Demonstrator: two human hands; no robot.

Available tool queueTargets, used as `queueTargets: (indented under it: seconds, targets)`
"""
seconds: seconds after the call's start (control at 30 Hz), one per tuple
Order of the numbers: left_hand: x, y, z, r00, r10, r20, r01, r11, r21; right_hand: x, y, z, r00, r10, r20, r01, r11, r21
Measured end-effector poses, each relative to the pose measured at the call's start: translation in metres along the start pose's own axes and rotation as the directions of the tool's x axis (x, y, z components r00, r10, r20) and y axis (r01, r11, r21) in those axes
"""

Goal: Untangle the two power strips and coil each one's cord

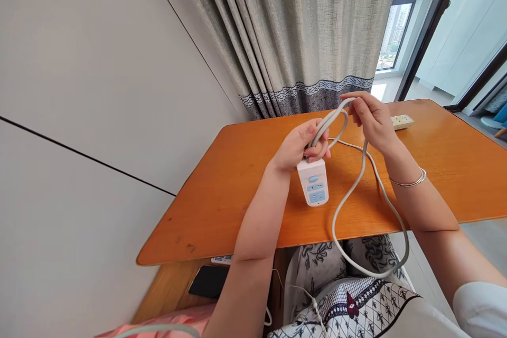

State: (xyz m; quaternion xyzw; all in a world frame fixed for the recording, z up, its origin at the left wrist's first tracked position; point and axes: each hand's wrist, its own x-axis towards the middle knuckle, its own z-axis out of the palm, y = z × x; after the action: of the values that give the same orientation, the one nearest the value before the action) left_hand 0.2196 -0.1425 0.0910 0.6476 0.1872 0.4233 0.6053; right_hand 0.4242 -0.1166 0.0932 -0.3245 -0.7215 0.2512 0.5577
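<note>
My left hand is closed round the top end of a white power strip with blue sockets, together with a fold of its grey cord. The strip hangs upright above the orange wooden table. My right hand pinches the grey cord a little higher and to the right, holding up a loop. From there the cord drops in a long loop over the table's near edge to my lap. A thin silver bangle sits on my right wrist.
A second white power strip lies on the table behind my right hand. A grey curtain hangs behind the table, a pale wall panel at the left. A dark phone rests on a shelf under the tabletop. Patterned fabric covers my lap.
</note>
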Motion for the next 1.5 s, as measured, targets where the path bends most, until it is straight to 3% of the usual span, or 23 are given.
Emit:
queueTargets:
  seconds: [0.13, 0.27, 0.37, 0.53, 0.67, 0.77, 0.97, 1.13, 1.3, 1.5]
  targets:
    - [0.0, 0.001, 0.003, 0.991, -0.068, -0.117, 0.047, 0.984, -0.171, -0.002, 0.002, 0.015, 0.997, 0.049, 0.051, -0.059, 0.975, 0.213]
    - [0.003, -0.001, 0.003, 0.99, -0.09, -0.107, 0.054, 0.953, -0.298, -0.003, 0.002, 0.022, 0.985, 0.144, 0.096, -0.17, 0.909, 0.379]
    - [0.005, -0.003, 0.004, 0.994, -0.061, -0.089, 0.034, 0.961, -0.275, -0.002, 0.003, 0.023, 0.983, 0.176, 0.054, -0.182, 0.888, 0.421]
    - [0.007, -0.001, 0.015, 0.992, -0.017, -0.128, -0.013, 0.973, -0.23, -0.002, 0.004, 0.026, 0.982, 0.185, -0.037, -0.155, 0.904, 0.399]
    - [0.007, 0.002, 0.024, 0.977, -0.096, -0.189, 0.036, 0.955, -0.294, -0.005, 0.005, 0.03, 0.979, 0.181, -0.092, -0.141, 0.933, 0.331]
    - [0.007, 0.006, 0.026, 0.974, -0.15, -0.168, 0.087, 0.939, -0.333, -0.009, 0.008, 0.031, 0.983, 0.122, -0.138, -0.085, 0.964, 0.251]
    - [0.004, 0.014, 0.025, 0.955, -0.271, -0.116, 0.201, 0.885, -0.419, -0.011, 0.016, 0.029, 0.991, 0.055, -0.124, -0.041, 0.994, 0.106]
    - [0.003, 0.013, 0.028, 0.947, -0.24, -0.213, 0.119, 0.878, -0.464, -0.012, 0.015, 0.031, 0.995, 0.004, -0.102, -0.002, 1.0, 0.02]
    - [0.003, 0.014, 0.028, 0.94, -0.19, -0.283, 0.029, 0.871, -0.491, -0.014, 0.012, 0.037, 0.992, 0.0, -0.125, 0.005, 0.999, 0.043]
    - [0.005, 0.017, 0.024, 0.947, -0.238, -0.215, 0.107, 0.867, -0.488, -0.01, 0.023, 0.032, 0.984, -0.046, -0.173, 0.066, 0.992, 0.112]
